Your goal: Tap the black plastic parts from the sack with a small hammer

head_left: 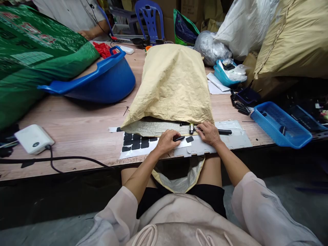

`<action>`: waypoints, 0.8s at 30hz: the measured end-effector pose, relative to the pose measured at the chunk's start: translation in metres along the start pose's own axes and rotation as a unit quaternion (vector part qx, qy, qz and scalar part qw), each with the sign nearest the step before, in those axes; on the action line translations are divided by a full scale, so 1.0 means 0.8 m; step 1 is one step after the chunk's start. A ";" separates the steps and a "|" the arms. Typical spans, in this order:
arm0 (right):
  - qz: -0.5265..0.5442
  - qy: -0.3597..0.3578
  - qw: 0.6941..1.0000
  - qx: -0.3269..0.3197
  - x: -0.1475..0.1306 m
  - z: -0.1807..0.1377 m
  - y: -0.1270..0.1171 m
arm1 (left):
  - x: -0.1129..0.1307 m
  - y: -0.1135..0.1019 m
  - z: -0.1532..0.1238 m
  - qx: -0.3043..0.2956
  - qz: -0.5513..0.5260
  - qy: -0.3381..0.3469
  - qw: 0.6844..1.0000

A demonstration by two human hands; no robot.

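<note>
My left hand (167, 141) is closed on a small black plastic piece (179, 138), held low over the table's front edge. Across the shaft of a small hammer (224, 132) lies my right hand (209, 132), its fingers and thumb closed around it; the metal head points left. Beneath my left hand is a white sheet with rows of black rounded-square stickers (136, 141). A single black sticker (189, 139) sits between my hands. Just beyond them a large yellow woven sack (176, 82) lies with its mouth toward me; its contents are mostly hidden.
A blue basin (102, 82) and green sack (38, 51) stand left, near a white box (34, 139) with a cable. On the right are a blue basket (282, 126), black parts (241, 107) and a turquoise basket (225, 77). Another person's arm (96, 30) shows at the far left.
</note>
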State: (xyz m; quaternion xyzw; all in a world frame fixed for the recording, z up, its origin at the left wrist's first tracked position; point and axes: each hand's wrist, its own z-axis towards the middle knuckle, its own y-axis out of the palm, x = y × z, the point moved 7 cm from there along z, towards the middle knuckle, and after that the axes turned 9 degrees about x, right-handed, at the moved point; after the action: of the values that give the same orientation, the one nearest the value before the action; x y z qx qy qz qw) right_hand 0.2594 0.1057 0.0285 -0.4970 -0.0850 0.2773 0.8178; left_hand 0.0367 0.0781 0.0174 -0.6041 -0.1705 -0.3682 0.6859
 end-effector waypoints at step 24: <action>0.077 0.080 0.993 0.045 -0.028 -0.008 -0.036 | -0.014 0.000 -0.016 0.029 -0.057 0.023 0.998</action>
State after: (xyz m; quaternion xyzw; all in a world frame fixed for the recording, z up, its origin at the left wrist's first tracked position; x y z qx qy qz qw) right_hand 0.2538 0.0786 0.0535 -0.4855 0.0318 0.3023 0.8197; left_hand 0.0263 0.0692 0.0072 -0.5648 -0.1996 -0.4152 0.6846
